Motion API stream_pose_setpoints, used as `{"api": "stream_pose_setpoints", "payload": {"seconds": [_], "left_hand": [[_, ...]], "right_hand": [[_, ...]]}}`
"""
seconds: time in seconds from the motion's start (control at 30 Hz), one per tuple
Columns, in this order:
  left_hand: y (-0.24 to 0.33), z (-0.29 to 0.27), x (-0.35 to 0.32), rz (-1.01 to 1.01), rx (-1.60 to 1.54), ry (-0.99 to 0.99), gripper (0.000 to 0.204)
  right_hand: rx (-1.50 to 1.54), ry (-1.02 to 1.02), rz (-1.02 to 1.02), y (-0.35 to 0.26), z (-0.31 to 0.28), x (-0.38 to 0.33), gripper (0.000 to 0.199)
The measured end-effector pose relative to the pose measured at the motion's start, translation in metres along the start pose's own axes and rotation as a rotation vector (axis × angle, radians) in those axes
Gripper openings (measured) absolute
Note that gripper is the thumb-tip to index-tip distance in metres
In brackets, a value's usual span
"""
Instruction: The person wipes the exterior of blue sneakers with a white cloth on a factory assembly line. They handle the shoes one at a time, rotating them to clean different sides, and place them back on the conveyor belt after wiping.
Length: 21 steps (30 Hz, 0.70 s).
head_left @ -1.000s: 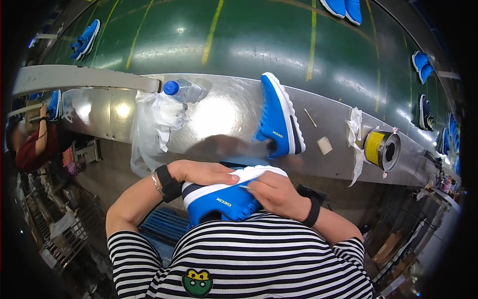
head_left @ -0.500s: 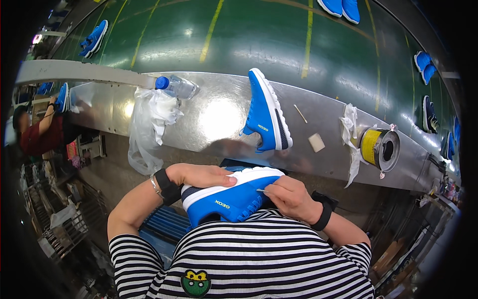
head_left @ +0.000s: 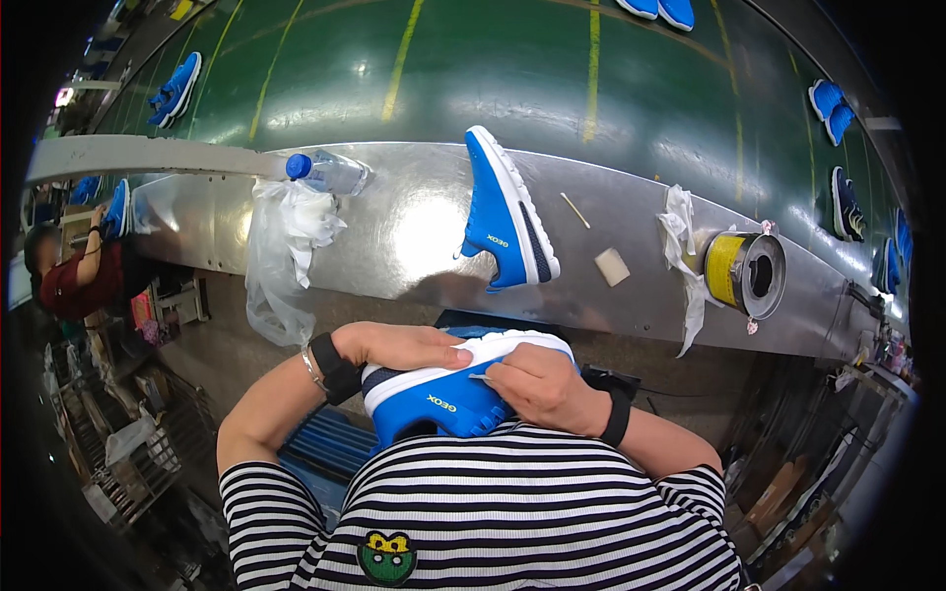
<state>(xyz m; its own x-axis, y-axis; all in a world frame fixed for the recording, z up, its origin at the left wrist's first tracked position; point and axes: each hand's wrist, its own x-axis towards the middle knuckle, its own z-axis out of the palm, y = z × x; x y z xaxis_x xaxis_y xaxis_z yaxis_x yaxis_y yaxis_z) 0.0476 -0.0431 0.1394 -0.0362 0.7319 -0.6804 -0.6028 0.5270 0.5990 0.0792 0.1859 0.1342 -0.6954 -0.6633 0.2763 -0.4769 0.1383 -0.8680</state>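
Observation:
A blue sneaker (head_left: 414,399) with a white sole lies on its side against my striped shirt, its sole facing away from me. My left hand (head_left: 409,347) grips it by the sole near the heel, thumb along the sole edge. Pinched in my right hand (head_left: 542,386) is a thin stick with a pale tip (head_left: 480,376), which meets the blue upper just below the sole. That hand covers part of the toe area and laces. On the metal ledge beyond, a second blue sneaker (head_left: 498,212) rests on its side.
The metal ledge (head_left: 601,305) carries a cotton swab (head_left: 575,210), a pale block (head_left: 612,266), crumpled white cloth (head_left: 678,236), a yellow-labelled can (head_left: 727,270), a water bottle (head_left: 340,174) and a plastic bag (head_left: 279,256). More shoes sit on the green belt (head_left: 493,69). A co-worker (head_left: 84,271) is far left.
My right hand has moved left along the sneaker's upper, carrying the stick's tip from near the toe towards the middle. My left hand keeps its hold. The view has shifted slightly.

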Motion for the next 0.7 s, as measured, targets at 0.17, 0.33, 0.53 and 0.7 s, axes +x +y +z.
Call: {"api": "stream_pose_setpoints", "payload": {"seconds": [0.17,0.33,0.53,0.7], "left_hand": [[-0.008,-0.004,-0.001,-0.001,-0.002,0.031,0.063],[-0.006,-0.005,0.002,0.056,0.018,0.046,0.067],[0.011,-0.005,0.0,0.014,-0.024,0.055,0.059],[0.019,0.001,-0.005,-0.061,-0.07,0.09,0.062]], "right_hand": [[-0.015,0.18,0.37,0.021,-0.045,-0.044,0.009],[-0.162,0.641,0.792,0.104,-0.072,-0.081,0.017],[-0.265,0.782,0.87,0.154,-0.068,-0.082,0.019],[-0.416,0.783,0.804,0.177,-0.056,-0.091,0.019]]}}
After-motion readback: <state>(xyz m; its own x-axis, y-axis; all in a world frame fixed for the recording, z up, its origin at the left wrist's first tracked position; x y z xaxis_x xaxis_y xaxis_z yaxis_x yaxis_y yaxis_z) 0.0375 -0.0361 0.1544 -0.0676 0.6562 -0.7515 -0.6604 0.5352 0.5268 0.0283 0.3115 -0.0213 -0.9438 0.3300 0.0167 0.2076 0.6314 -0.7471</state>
